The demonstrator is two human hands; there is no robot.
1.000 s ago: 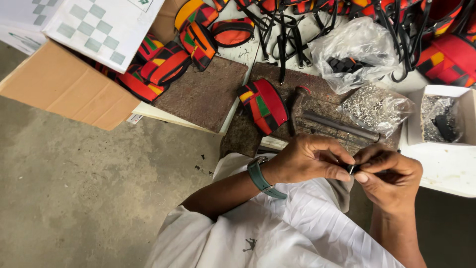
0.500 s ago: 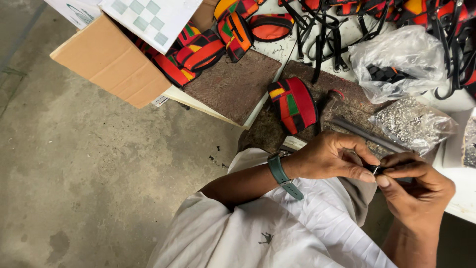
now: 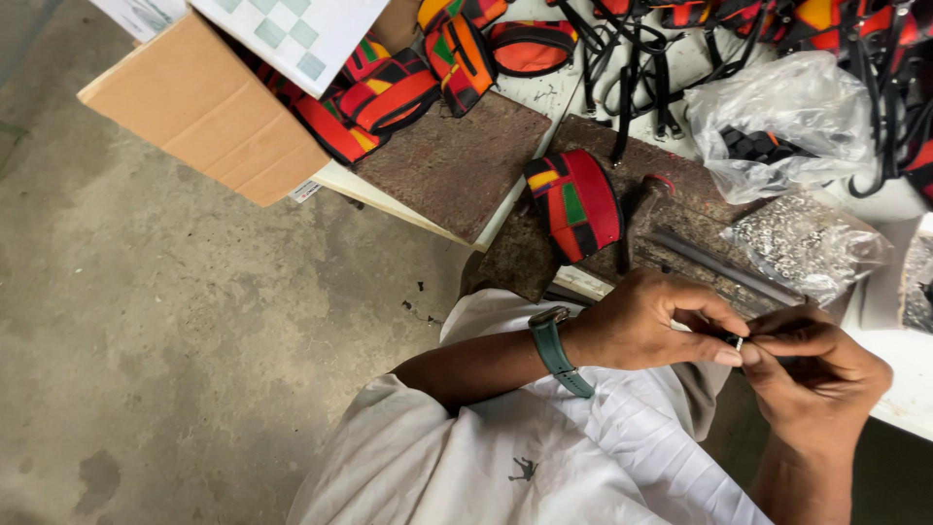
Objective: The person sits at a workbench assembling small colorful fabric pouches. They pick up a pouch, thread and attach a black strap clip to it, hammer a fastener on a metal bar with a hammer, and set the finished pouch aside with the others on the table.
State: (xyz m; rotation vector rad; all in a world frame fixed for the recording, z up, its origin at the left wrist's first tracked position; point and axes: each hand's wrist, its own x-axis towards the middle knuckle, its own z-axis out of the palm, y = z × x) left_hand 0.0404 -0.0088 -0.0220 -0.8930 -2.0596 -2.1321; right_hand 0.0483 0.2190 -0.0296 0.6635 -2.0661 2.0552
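Note:
My left hand [image 3: 656, 319] and my right hand [image 3: 812, 384] meet fingertip to fingertip over my lap, at the near edge of the workbench. Both pinch one small dark piece with a bit of bright metal [image 3: 736, 341] between them; most of it is hidden by my fingers. A green-strapped watch [image 3: 556, 345] sits on my left wrist. Just beyond my left hand a red, black, green and yellow patterned fabric piece [image 3: 575, 203] lies on a rusty metal slab [image 3: 680, 209].
A clear bag of small silver metal parts [image 3: 802, 248] lies right of the slab, another bag with dark parts [image 3: 782, 122] behind it. More patterned pieces [image 3: 389, 92], black straps [image 3: 632, 58], a second rusty plate [image 3: 457, 160] and a cardboard box [image 3: 199, 112] sit farther back. Concrete floor [image 3: 175, 340] lies left.
The view has drifted left and down, so the bench items sit further right in the frame. Both hands stay together on the small piece, fingers shifting slightly.

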